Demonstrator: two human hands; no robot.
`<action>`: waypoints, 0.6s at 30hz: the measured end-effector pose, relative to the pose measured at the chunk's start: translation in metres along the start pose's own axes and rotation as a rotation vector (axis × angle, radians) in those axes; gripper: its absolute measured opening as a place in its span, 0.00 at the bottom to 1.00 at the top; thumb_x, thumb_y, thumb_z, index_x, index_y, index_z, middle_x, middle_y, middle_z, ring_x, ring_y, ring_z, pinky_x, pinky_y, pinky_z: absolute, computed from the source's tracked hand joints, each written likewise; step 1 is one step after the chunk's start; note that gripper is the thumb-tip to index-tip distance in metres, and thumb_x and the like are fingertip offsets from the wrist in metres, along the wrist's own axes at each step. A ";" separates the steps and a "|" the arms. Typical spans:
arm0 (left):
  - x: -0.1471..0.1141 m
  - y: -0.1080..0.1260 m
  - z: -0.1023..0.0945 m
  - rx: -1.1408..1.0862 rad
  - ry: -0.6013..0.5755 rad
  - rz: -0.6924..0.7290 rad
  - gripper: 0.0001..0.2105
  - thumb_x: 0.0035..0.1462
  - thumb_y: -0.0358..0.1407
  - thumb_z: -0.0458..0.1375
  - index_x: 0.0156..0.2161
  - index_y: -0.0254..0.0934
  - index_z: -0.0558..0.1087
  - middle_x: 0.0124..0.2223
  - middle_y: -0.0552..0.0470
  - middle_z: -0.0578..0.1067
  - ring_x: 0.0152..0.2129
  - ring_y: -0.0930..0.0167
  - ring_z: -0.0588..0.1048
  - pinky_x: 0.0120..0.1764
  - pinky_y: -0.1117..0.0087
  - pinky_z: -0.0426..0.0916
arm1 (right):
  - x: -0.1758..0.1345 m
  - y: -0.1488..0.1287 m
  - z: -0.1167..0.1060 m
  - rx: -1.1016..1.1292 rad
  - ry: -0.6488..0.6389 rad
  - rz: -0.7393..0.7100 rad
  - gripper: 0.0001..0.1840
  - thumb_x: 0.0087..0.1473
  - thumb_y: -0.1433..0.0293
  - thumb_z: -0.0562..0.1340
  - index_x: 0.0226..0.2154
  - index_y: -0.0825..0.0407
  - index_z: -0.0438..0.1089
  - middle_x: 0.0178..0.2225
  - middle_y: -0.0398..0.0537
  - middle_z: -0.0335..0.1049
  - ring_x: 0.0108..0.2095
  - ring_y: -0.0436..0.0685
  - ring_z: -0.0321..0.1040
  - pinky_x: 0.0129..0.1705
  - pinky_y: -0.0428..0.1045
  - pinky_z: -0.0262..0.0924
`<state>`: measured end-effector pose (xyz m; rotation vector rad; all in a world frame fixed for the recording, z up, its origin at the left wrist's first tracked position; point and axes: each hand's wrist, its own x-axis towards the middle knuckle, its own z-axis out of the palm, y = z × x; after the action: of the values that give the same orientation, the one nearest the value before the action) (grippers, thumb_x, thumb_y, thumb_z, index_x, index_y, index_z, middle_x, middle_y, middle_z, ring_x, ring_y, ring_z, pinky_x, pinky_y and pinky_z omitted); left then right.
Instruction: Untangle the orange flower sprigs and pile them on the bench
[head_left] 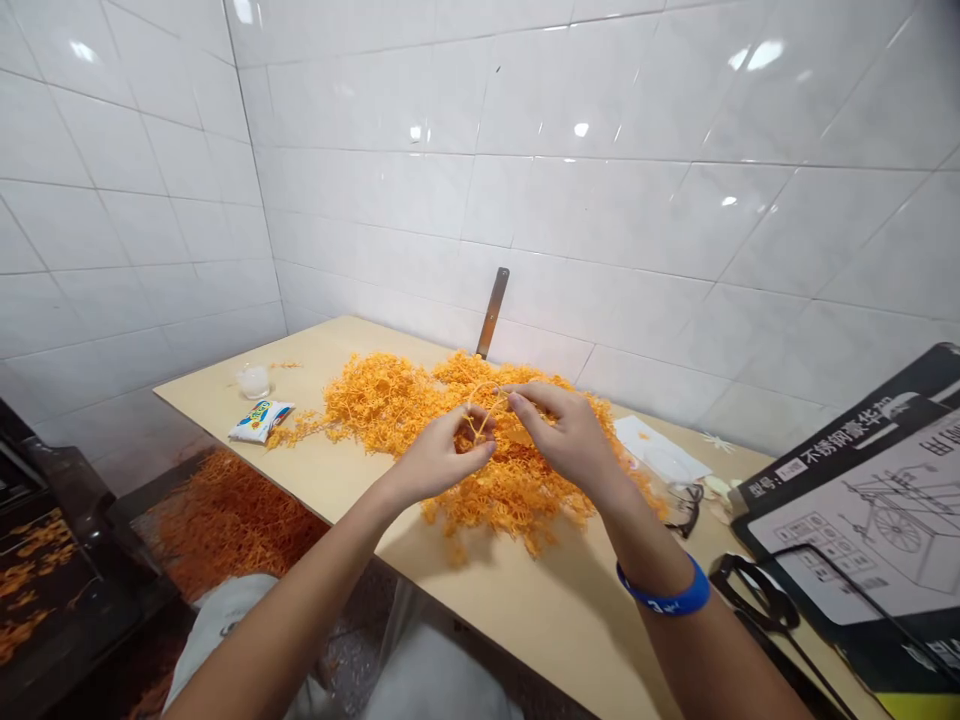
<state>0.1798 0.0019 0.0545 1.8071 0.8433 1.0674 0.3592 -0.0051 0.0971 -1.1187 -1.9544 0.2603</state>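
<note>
A large heap of tangled orange plastic pieces [390,400] covers the middle of the table. Above it I hold up a thin orange plastic loop [491,388] between both hands. The thumb and fingers of my left hand [439,455] are closed on its lower left end, near a knotted-looking joint. On the other side, my right hand [566,435] pinches the loop between thumb and fingertips, palm turned inward. A blue wristband [667,592] circles my right wrist. Some fingertips of both hands are partly hidden.
Left on the table [330,350] are a glass [253,380] and a small packet [260,421]. A dark metal strip [493,312] leans on the tiled wall. White paper [660,450], black-framed glasses [754,592] and a printed box [885,520] lie right. More orange pieces [232,510] fill the floor at left.
</note>
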 end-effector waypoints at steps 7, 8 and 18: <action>-0.010 -0.005 0.021 -0.364 -0.066 -0.093 0.12 0.55 0.43 0.58 0.37 0.35 0.68 0.31 0.52 0.72 0.26 0.75 0.69 0.30 0.73 0.65 | 0.013 -0.011 0.020 0.721 0.194 0.180 0.14 0.58 0.57 0.56 0.32 0.50 0.66 0.30 0.46 0.70 0.32 0.53 0.70 0.38 0.51 0.66; -0.012 -0.005 0.025 -0.358 -0.050 -0.117 0.13 0.56 0.45 0.58 0.37 0.36 0.68 0.29 0.53 0.70 0.23 0.76 0.66 0.26 0.74 0.62 | 0.015 -0.013 0.021 0.818 0.226 0.215 0.14 0.58 0.57 0.56 0.31 0.50 0.64 0.26 0.43 0.66 0.28 0.51 0.67 0.35 0.50 0.66; -0.043 0.004 0.047 -0.086 -0.180 -0.157 0.07 0.57 0.36 0.56 0.29 0.36 0.65 0.27 0.57 0.65 0.26 0.76 0.63 0.30 0.75 0.58 | 0.015 -0.024 0.005 1.074 0.428 0.341 0.18 0.59 0.58 0.58 0.25 0.51 0.55 0.17 0.32 0.40 0.15 0.43 0.35 0.15 0.42 0.36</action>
<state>0.2055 -0.0522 0.0311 1.7058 0.8035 0.8159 0.3377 -0.0061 0.1153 -0.6660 -0.9608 1.0142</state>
